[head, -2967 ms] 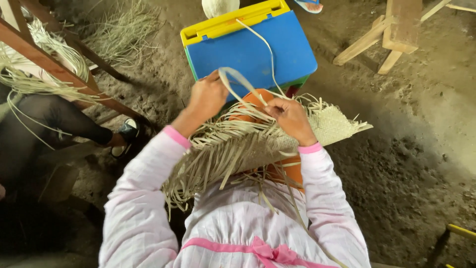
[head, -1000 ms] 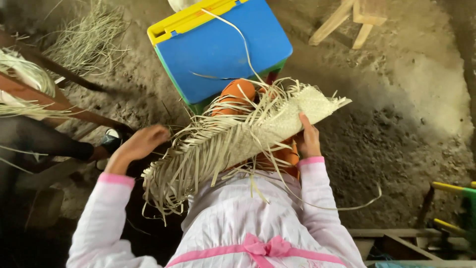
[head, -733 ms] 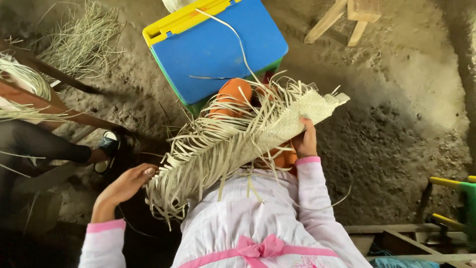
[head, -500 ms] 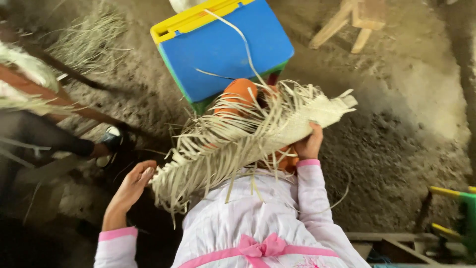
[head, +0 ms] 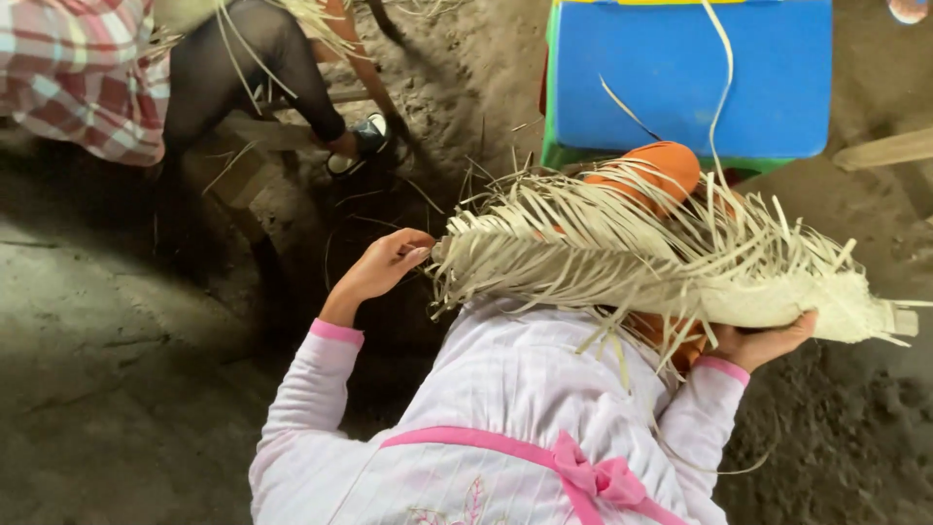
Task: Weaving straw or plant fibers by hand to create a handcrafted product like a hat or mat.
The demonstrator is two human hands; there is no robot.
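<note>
Palm-leaf weave (head: 680,277): R hand (head: 763,342) grips woven end; L hand (head: 384,264) loose, fingering fringe.

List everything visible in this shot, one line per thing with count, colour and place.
Woven pale straw piece with loose fringed strands: one, cream, across the lap, from centre to right edge.
Blue plastic box with green base: one, blue top, top centre-right on the dirt floor.
Orange rounded form: one, orange, under the straw piece, before the box.
Loose pale straw strip: one, cream, lying over the box.
Other person's black-clad leg and plaid garment: top left.
Black shoe: one, on the other person's foot.
Dirt floor: brown-grey, all around.
Pink bow and band: pink, on the white striped garment, bottom.
Left hand: open, fingertips by the fringe end.
Right hand: grips the woven end from below.
</note>
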